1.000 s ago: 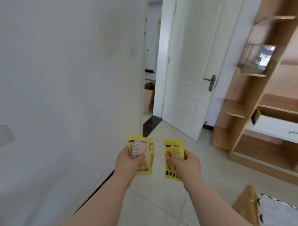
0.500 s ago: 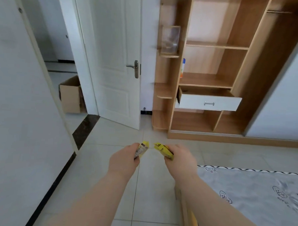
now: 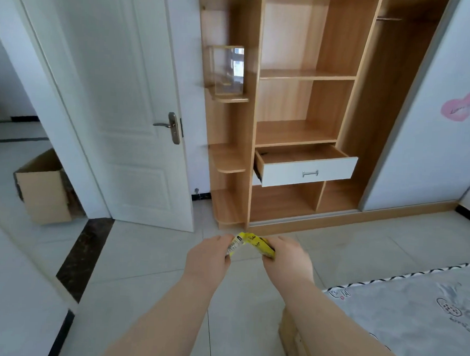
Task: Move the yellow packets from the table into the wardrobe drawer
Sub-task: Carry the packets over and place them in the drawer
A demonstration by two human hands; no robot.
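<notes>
My left hand (image 3: 207,260) grips a yellow packet (image 3: 235,245), seen almost edge-on. My right hand (image 3: 288,261) grips a second yellow packet (image 3: 263,247), tilted toward the first so that their top corners meet. Both hands are held low over the tiled floor, side by side. Ahead stands the wooden wardrobe (image 3: 336,107), and its white-fronted drawer (image 3: 307,171) is pulled out at mid height. Inside the drawer I see bare wood with a small dark thing at the back left.
A white door (image 3: 118,105) stands open to the left of the wardrobe, with a cardboard box (image 3: 43,191) in the doorway beyond. A bed with a grey patterned cover (image 3: 411,306) fills the lower right. A clear box (image 3: 228,70) sits on a side shelf.
The view swung right from the wall to face the wardrobe and came closer to it. Both packets went from upright and face-on to tilted edge-on, their tops now touching.
</notes>
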